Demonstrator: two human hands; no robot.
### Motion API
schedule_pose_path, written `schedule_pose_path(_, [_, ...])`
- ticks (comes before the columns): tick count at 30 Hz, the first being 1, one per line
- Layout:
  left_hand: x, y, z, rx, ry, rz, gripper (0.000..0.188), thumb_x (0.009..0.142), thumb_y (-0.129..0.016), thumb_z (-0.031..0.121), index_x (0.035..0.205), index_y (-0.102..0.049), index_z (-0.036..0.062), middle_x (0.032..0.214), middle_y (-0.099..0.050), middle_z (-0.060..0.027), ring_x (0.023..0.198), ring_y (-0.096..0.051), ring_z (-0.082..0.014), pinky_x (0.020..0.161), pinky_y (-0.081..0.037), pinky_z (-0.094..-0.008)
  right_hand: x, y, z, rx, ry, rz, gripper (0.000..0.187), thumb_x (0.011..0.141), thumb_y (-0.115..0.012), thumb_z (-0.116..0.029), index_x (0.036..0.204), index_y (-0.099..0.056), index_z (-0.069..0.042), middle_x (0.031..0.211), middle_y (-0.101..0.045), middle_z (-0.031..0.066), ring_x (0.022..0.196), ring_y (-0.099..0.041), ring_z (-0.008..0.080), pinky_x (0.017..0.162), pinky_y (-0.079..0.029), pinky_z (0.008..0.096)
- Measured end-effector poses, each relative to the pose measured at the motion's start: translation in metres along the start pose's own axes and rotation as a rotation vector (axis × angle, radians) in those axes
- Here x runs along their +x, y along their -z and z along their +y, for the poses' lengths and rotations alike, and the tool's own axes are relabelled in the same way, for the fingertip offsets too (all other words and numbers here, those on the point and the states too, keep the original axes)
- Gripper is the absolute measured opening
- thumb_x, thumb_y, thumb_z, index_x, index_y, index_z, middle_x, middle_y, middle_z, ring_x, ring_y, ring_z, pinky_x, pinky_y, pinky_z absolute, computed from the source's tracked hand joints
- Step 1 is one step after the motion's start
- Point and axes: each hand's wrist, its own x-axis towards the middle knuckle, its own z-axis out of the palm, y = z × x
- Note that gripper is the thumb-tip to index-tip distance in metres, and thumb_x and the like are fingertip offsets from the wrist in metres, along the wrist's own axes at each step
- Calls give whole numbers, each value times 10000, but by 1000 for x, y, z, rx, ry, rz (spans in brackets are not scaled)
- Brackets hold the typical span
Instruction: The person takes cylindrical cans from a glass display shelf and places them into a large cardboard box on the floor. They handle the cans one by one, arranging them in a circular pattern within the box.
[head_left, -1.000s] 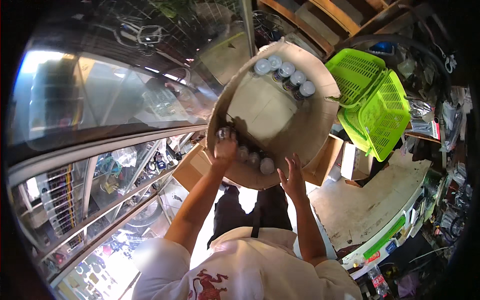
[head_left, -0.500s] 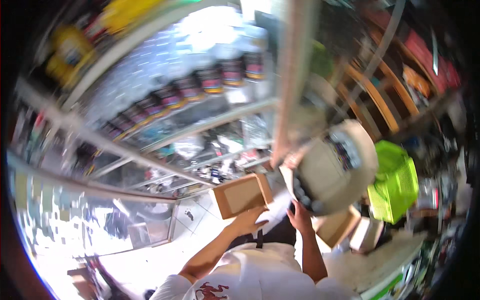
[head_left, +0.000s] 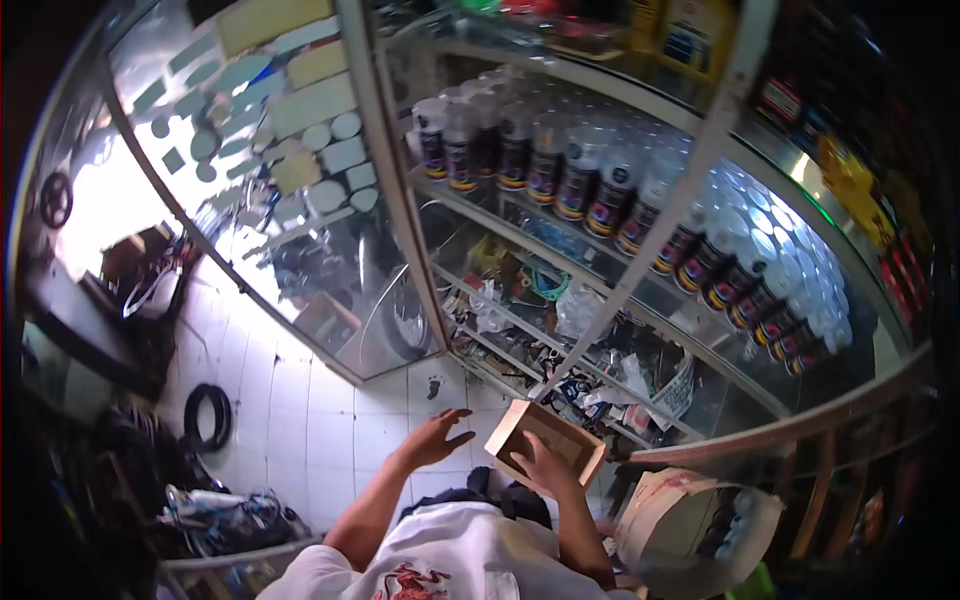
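Observation:
My right hand (head_left: 545, 463) grips a shallow open cardboard box (head_left: 590, 466), fingers reaching over its near side into the inside. The box tilts above the tiled floor in front of my legs; no contents are visible in the part that shows. My left hand (head_left: 438, 440) hovers left of the box, apart from it, with fingers spread and nothing held. Right of the box stands a round, tan, open container (head_left: 640, 520) with dark and pale bluish things inside, too unclear to name.
A glass display cabinet (head_left: 400, 235) stands ahead, holding a row of spray cans (head_left: 575, 185) and a white basket (head_left: 673, 390). A black tyre-like ring (head_left: 207, 418) lies on the white tiles (head_left: 330, 430) at left. Clutter (head_left: 220, 515) sits near my left side.
My view has swung left. The right hand has left the round container and now grips the cardboard box. My left hand, earlier at the box's near edge, is now apart from it.

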Motion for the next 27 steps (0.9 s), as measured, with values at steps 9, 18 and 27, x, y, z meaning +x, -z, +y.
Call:
schedule_pose_path(9, [9, 62, 0, -101, -73, 211, 441, 980, -681, 307, 1335, -594, 62, 1260, -667, -173, 1178, -647, -332, 997, -514, -442, 84, 106, -118, -56, 258, -8, 690, 966, -647, -431, 1475, -446, -10, 1476, -516, 237, 1359, -502, 394, 1123, -410, 447])
schedule_pose_path(18, [59, 210, -1, -47, -233, 331, 400, 971, -683, 286, 1292, -625, 54, 1277, -668, -156, 1161, -642, -376, 980, -516, -423, 178, 217, -312, -93, 589, 462, 618, 947, -712, -313, 1451, -498, -26, 1409, -567, 261, 1296, -572, 389, 1065, -454, 430])
schedule_pose_path(27, [139, 338, 5, 55, -659, 462, 532, 945, -686, 147, 1430, -495, 40, 1473, -498, -187, 1357, -495, -384, 1114, -419, -443, 308, 225, -385, -312, 475, 1229, 559, 934, -715, -275, 1399, -491, -61, 1430, -470, 261, 1215, -571, 476, 942, -523, 511])
